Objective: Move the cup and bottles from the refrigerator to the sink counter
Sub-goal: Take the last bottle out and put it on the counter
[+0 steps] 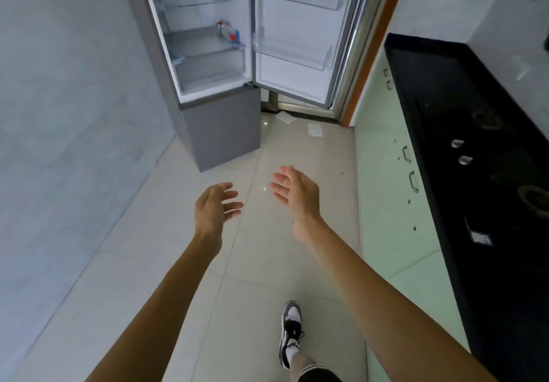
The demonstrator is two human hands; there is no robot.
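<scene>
Holding both arms out over the tiled floor [148,262], I keep my left hand [217,207] empty in the air, with the fingers apart and loosely bent and the palm turned to the right. Far ahead of it stands one refrigerator [221,132], its upper door [292,81] swung wide to the right. Inside I count two glass shelves and one drawer below them. One bottle [228,33] lies on its side at the right end of the lower shelf, with red on it, well apart from both my hands. The open door carries two clear bins. My right hand [297,195] hangs just right of the left one without touching it. It is also empty, with the fingers straight and apart and the palm facing left. On the floor far beyond it, near the foot of the door, lie two pale sheets [285,117]. Near me, one shoe [291,326] is planted on the tiles. Along the right runs the black surface [439,90] over pale green cabinets [386,203], with two silvery knobs [457,143] set in it.
</scene>
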